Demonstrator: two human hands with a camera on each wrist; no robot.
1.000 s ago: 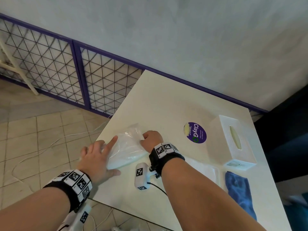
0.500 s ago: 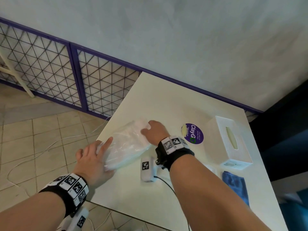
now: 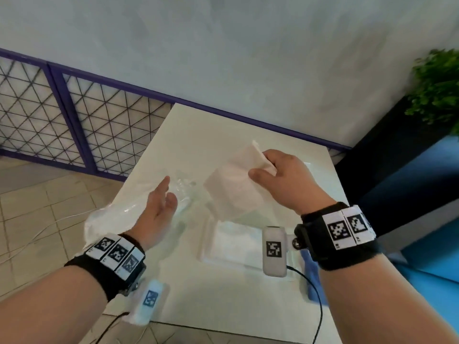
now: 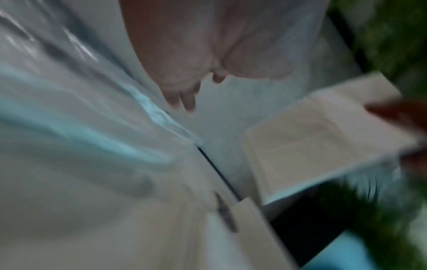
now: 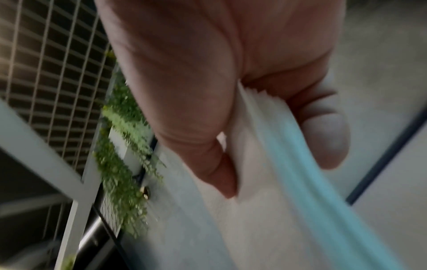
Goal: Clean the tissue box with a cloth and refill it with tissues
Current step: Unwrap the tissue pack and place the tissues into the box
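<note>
My right hand (image 3: 260,170) pinches a thick stack of white tissues (image 3: 233,192) between thumb and fingers and holds it tilted above the white table (image 3: 223,135). In the right wrist view the tissues (image 5: 265,182) run down from that grip. A crumpled clear plastic wrapper (image 3: 116,217) lies at the table's left edge, and my left hand (image 3: 164,197) rests against it with fairly straight fingers. A blue cloth (image 3: 314,276) shows by my right wrist. A white rimmed flat piece (image 3: 228,239) lies blurred below the tissues. I cannot see the tissue box itself.
A purple-framed mesh fence (image 3: 74,120) and a grey wall stand behind the table. A green plant (image 3: 437,88) is at the far right above a dark and blue surface. Tiled floor with a thin cable lies left of the table.
My right hand has pulled the tissue stack out of the wrapper and lifted it up and to the right. The wrapper now lies slack under my left hand. The view has swung right.
</note>
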